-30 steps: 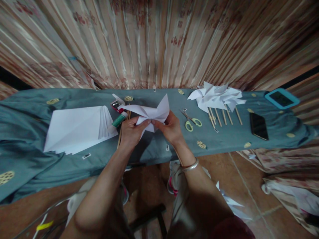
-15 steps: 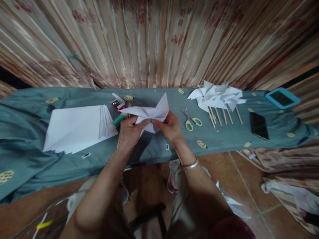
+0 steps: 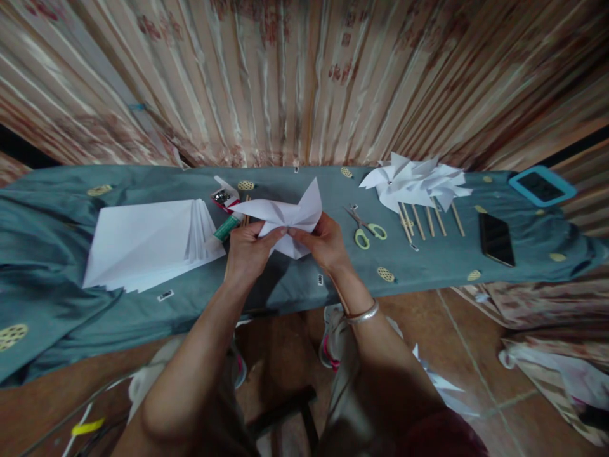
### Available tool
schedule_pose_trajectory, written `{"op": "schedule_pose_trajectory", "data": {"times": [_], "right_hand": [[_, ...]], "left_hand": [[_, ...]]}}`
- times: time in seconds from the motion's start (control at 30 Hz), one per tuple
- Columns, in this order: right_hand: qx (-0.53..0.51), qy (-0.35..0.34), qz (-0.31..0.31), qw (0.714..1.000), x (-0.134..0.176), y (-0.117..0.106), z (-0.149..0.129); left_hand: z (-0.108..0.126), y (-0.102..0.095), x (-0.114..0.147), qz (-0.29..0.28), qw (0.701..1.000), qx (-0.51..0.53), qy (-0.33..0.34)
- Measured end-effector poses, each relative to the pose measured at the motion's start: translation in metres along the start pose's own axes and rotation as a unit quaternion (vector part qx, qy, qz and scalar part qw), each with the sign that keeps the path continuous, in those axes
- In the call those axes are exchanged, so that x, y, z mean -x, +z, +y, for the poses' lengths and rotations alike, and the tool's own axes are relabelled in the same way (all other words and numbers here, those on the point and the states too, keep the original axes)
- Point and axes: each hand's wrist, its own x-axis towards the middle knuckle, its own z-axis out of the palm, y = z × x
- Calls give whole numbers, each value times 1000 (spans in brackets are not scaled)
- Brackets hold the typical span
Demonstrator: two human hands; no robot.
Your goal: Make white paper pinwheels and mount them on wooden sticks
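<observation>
Between my two hands is a white paper pinwheel [image 3: 290, 216], its pointed blades folded in toward the middle. My left hand [image 3: 250, 251] is closed on its left side, thumb pressed near the centre. On the other side my right hand [image 3: 328, 241] grips it too, and the two thumb tips almost meet at the centre. Just behind my left hand lie a green glue tube [image 3: 227, 227], thin wooden sticks [image 3: 246, 209] partly hidden by the paper, and a small open red-and-white box [image 3: 223, 198] of shiny metal pieces. Scissors [image 3: 365, 228] with light green handles rest right of my right hand.
A stack of white paper sheets [image 3: 143, 238] lies at the left on the green cloth [image 3: 295, 285]. Finished pinwheels [image 3: 419, 181] on wooden sticks lie at the back right. Farther right are a black phone [image 3: 495, 240] and a blue-framed tablet [image 3: 542, 186]. Paper scraps [image 3: 445, 384] lie on the floor.
The lower blade of the pinwheel has shifted slightly under my thumbs. Both hands keep their hold in nearly the same place; the view has moved very little.
</observation>
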Motion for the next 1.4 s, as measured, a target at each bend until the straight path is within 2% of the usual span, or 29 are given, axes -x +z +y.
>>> {"op": "schedule_pose_trajectory", "data": {"times": [0.47, 0.77, 0.97, 1.2, 1.4], "right_hand": [[-37, 18, -1, 999, 0, 2, 0], [-32, 26, 9, 999, 1, 3, -1], [-25, 4, 18, 1000, 0, 4, -3], [-6, 18, 14, 1000, 0, 2, -3], [5, -4, 8, 1000, 0, 0, -3]], "left_hand": [[4, 1, 1, 11, 1000, 1, -3], [0, -1, 0, 8, 999, -34, 12], [3, 1, 0, 19, 999, -37, 21], [7, 2, -1, 11, 1000, 2, -13], [10, 3, 1, 7, 999, 19, -26]]}}
